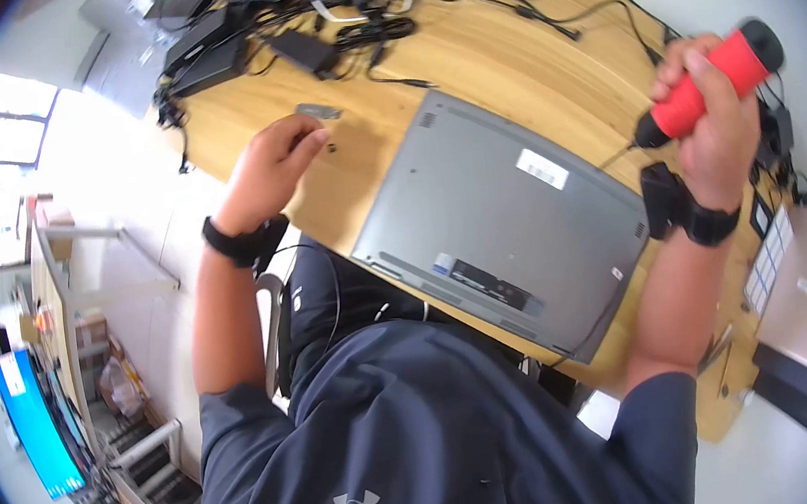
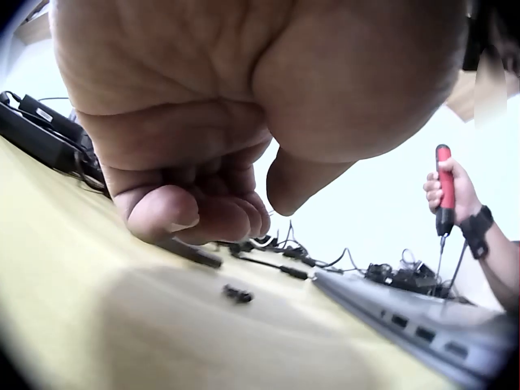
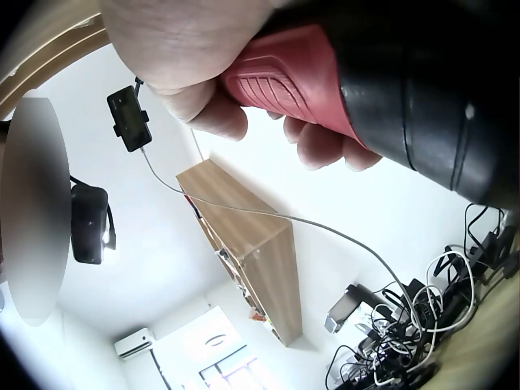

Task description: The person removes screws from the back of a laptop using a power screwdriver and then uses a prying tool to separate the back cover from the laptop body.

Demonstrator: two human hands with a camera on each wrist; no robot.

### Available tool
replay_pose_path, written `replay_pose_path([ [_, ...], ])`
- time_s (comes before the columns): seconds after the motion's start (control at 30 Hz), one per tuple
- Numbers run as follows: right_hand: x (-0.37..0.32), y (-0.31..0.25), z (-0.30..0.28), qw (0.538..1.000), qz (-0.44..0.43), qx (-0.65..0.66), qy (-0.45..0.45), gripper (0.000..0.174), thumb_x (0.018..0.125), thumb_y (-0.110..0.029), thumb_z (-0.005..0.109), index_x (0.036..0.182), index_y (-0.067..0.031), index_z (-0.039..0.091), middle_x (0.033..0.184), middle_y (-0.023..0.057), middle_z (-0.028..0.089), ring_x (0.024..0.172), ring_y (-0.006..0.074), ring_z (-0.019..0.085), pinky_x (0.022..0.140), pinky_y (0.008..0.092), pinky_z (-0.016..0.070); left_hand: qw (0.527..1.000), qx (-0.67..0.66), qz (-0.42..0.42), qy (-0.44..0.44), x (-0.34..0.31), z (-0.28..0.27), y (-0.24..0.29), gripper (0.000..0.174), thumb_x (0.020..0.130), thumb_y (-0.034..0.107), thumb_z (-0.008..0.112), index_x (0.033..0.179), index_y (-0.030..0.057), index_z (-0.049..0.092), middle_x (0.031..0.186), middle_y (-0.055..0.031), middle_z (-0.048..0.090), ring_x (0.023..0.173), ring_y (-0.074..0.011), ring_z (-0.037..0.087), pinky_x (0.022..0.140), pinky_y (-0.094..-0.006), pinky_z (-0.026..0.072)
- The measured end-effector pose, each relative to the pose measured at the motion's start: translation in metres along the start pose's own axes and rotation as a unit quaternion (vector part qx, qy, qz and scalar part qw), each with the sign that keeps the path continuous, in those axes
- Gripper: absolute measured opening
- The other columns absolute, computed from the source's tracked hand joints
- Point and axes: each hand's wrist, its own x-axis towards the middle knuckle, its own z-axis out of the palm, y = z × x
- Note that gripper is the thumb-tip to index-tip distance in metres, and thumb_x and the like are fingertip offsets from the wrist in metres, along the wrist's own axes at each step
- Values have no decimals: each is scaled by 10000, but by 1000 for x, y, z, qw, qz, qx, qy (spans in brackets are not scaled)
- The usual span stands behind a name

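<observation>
A grey laptop [image 1: 489, 211] lies bottom side up on the wooden table. My right hand [image 1: 715, 118] grips a red and black electric screwdriver [image 1: 697, 95], also seen in the left wrist view. Its thin bit slants down to the laptop's far right edge, the tip overlapping that edge. My left hand [image 1: 278, 172] hovers left of the laptop with fingers loosely curled and nothing visible in them. Below it sits a small cluster of dark screws [image 2: 237, 293]. A small flat grey piece [image 1: 318, 111] lies just beyond the fingertips.
Black power adapters [image 1: 307, 54] and tangled cables [image 1: 377, 32] crowd the table's back. On the right lie another laptop [image 1: 799, 289], pinkish, and a few thin tools [image 1: 723, 349]. A white label [image 1: 541, 169] marks the grey laptop's underside. The table's left edge drops to the floor.
</observation>
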Motion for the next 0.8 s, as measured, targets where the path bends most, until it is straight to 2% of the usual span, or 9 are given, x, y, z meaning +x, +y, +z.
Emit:
replay_pose_path([
  [0.07, 0, -2, 1, 999, -14, -31, 5, 169, 877, -168, 673, 879, -19, 593, 723, 57, 611, 654, 150, 602, 631, 285, 488, 977, -194, -33, -86, 5, -3, 15, 270, 1005, 272, 601, 1022, 10, 660, 825, -2, 614, 768, -102, 565, 712, -256, 465],
  [0.2, -2, -6, 1, 999, -14, -43, 22, 188, 859, -194, 700, 837, -19, 635, 694, 46, 621, 643, 130, 611, 615, 281, 481, 969, -205, 11, -139, 18, 8, 84, 280, 1010, 281, 601, 1041, 9, 658, 817, 48, 577, 762, -61, 533, 697, -230, 450],
  [0.27, -3, -9, 2, 998, 7, -67, -11, 131, 900, -143, 617, 904, -27, 557, 759, 78, 584, 679, 177, 568, 658, 311, 472, 960, -156, 107, -204, 31, 26, 118, 233, 1032, 242, 555, 1079, 25, 626, 830, 42, 536, 743, -43, 468, 649, -216, 394],
  [0.33, -4, -9, 2, 998, 8, -66, -5, 128, 899, -143, 616, 901, -31, 555, 748, 74, 583, 671, 179, 569, 656, 315, 473, 955, -100, 180, -211, 48, 51, 141, 238, 1026, 238, 560, 1101, 19, 618, 828, 17, 547, 771, -57, 493, 681, -234, 427],
  [0.4, -3, -8, 1, 998, 3, -63, -9, 127, 898, -139, 619, 902, -30, 554, 747, 73, 584, 670, 179, 570, 654, 314, 474, 942, -68, 207, -254, 63, 81, 157, 241, 1005, 226, 572, 1111, 13, 612, 849, -53, 592, 800, -133, 569, 732, -287, 475],
  [0.47, -2, -6, 0, 999, 3, -53, -6, 127, 896, -137, 623, 898, -30, 555, 744, 73, 585, 664, 178, 571, 649, 314, 475, 936, -8, 277, -215, 71, 119, 167, 203, 967, 163, 560, 1090, 11, 615, 885, -141, 628, 834, -261, 626, 774, -368, 496],
  [0.5, -2, -6, 0, 999, 5, -42, -3, 128, 893, -135, 627, 894, -29, 555, 740, 73, 586, 659, 177, 571, 645, 314, 476, 936, -8, 278, -217, 74, 136, 169, 203, 967, 163, 560, 1090, 11, 615, 885, -141, 628, 834, -261, 626, 774, -368, 496],
  [0.57, -2, -6, 1, 999, 2, -40, -1, 129, 890, -135, 632, 890, -29, 557, 736, 73, 589, 651, 174, 572, 640, 313, 476, 917, 21, 335, -214, 81, 165, 172, 181, 924, 98, 524, 1043, -10, 607, 931, -202, 644, 893, -381, 625, 818, -446, 492],
  [0.8, -1, -5, -3, 999, -7, -36, 4, 161, 882, -163, 656, 893, -24, 576, 734, 70, 598, 650, 166, 585, 635, 307, 477, 905, 81, 271, -318, 95, 187, 184, 171, 889, 94, 525, 973, -42, 587, 951, -244, 641, 933, -414, 618, 826, -460, 491],
])
